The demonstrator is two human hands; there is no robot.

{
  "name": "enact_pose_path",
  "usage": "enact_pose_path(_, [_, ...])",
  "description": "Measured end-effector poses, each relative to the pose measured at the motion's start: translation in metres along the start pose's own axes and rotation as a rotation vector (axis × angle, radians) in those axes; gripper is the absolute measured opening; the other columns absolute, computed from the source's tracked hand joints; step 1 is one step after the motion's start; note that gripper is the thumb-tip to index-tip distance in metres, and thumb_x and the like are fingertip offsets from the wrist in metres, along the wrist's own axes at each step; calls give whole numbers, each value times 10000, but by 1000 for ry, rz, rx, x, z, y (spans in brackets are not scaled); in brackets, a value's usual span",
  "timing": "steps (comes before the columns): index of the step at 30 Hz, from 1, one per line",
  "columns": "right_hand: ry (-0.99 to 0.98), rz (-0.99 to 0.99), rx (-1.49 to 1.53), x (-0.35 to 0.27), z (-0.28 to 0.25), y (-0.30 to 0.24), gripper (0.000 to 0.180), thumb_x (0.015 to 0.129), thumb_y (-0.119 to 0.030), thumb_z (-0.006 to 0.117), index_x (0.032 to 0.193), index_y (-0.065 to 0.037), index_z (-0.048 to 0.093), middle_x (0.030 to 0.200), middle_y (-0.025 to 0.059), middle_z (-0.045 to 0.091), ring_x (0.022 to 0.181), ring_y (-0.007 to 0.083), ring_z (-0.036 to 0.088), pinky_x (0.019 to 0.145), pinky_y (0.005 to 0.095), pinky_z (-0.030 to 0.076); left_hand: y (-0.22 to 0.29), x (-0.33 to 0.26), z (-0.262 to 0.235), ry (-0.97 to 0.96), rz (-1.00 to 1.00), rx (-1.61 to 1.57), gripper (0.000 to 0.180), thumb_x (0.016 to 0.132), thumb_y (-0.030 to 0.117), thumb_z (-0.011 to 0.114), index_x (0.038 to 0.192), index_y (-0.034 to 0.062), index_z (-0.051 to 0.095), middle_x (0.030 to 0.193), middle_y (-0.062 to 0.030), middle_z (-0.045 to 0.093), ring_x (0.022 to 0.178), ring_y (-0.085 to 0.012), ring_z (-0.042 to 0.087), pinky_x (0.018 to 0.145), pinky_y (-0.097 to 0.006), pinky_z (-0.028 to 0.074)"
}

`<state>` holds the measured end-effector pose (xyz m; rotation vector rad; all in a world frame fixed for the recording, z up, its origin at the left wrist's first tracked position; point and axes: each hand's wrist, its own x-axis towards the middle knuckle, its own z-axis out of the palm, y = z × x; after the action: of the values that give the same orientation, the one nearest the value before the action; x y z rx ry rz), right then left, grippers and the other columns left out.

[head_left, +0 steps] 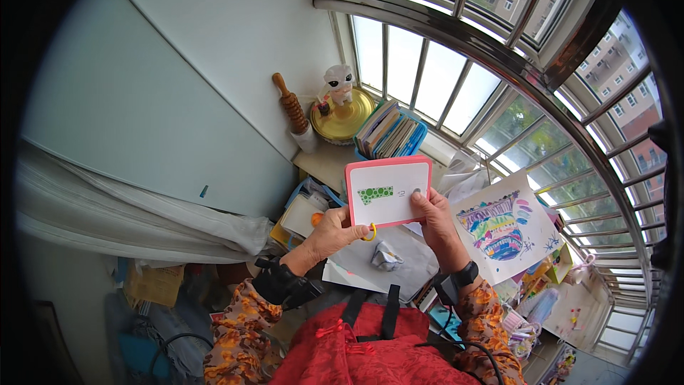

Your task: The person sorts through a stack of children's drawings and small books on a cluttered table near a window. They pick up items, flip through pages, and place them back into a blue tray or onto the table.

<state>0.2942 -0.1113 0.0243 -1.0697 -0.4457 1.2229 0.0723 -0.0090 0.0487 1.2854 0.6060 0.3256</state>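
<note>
Between both hands I hold a stack of flash cards (pixel 388 210) with pink edges and a white face; it carries a green dotted picture. My left hand (pixel 329 234) grips the lower left corner, its thumb beside a yellow ring (pixel 370 232) that hangs at that corner. My right hand (pixel 436 219) is closed on the right edge, its thumb lying on the white face over part of the print. Below the cards a crumpled greyish-white piece (pixel 387 257) rests on a white sheet (pixel 356 273).
Behind the cards stand a blue basket of books (pixel 390 134), a gold round tin (pixel 342 117) with a white figurine (pixel 339 84), and a wooden rolling pin (pixel 291 103). A colourful painting (pixel 499 224) lies at right. A white curtain (pixel 142 196) hangs left; barred windows (pixel 456 93) curve along the right.
</note>
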Motion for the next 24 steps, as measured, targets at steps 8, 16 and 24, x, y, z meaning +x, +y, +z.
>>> enact_pose_path(8, [-45,73,179,2,-14,22,440,894,-278,701,1238,-38,570,1126,36,646,981,120,619,862,295,508,-3,2,1,145,-12,126,231,877,98,664,1059,-44,657,920,-40,693,817,-68,622,744,-239,518])
enact_pose_path(16, [28,95,248,9,-18,38,391,914,-270,671,1216,-39,577,1147,50,653,1004,150,630,914,332,510,-7,0,7,97,46,94,285,881,142,695,1107,-22,639,936,-13,674,791,-40,591,712,-216,502])
enact_pose_path(24, [222,234,415,9,-9,40,410,942,-248,625,1264,-13,528,1219,101,625,1089,213,610,987,366,479,-12,4,8,85,73,103,310,858,100,719,1138,2,629,945,-16,666,793,-44,582,702,-220,501])
